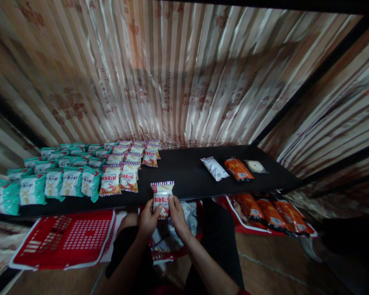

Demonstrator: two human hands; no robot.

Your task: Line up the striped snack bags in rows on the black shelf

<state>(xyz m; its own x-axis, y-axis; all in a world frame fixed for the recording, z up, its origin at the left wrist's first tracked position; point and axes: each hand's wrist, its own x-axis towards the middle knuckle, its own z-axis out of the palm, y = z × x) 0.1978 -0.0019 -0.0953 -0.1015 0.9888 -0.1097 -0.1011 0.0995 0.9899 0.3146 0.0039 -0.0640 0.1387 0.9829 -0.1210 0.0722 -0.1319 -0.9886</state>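
Between my two hands is a small snack bag (163, 191), white, red and orange with a striped top edge, held upright just in front of the black shelf's front edge. My left hand (149, 217) grips its left lower side, fingers closed. On the opposite side my right hand (177, 213) pinches the bag too. Matching snack bags (129, 175) stand in rows on the shelf, left of the held one. Below my hands, a red basket (162, 260) between my knees contains more silvery-white bags (162, 239), partly hidden by my arms.
Teal-and-white snack bags (71, 182) fill the left of the black shelf (175, 168). Farther right lie a silvery bag (215, 168), an orange packet (238, 169) and a round pale item in clear wrap (255, 166). Red baskets (89, 233) stand below; the right one holds orange packets (269, 213).
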